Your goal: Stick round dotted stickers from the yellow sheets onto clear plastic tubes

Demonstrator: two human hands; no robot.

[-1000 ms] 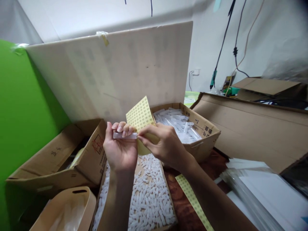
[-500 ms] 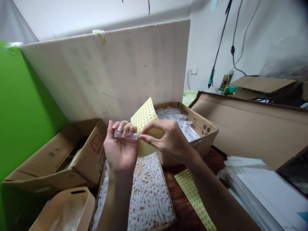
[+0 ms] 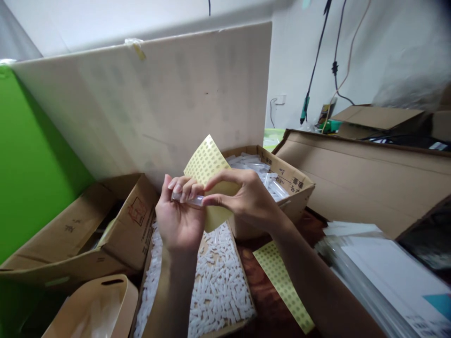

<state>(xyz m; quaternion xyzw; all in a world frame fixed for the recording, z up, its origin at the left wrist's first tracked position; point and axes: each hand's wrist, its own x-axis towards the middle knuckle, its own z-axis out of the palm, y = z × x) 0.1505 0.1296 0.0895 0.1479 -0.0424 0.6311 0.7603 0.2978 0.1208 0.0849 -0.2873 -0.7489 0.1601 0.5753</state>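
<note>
My left hand (image 3: 179, 218) is raised in front of me with its fingers curled round a small clear plastic tube (image 3: 192, 199) held level. My right hand (image 3: 243, 199) pinches thumb and forefinger at the tube's right end. A yellow sheet of small round stickers (image 3: 206, 169) stands up behind both hands, seemingly held in my right hand. Below my hands is an open cardboard box of small white plastic pieces (image 3: 214, 281).
A box of clear tubes (image 3: 282, 180) sits behind my right hand. Another yellow sticker strip (image 3: 282, 277) lies on the brown table. Open cardboard boxes (image 3: 88, 234) stand left, a big cardboard panel (image 3: 148, 98) behind, and large cartons (image 3: 369, 173) and plastic sleeves (image 3: 387, 277) right.
My hands stay together on the tube; the right thumb and forefinger have closed tighter on its end. The view has shifted slightly right and down.
</note>
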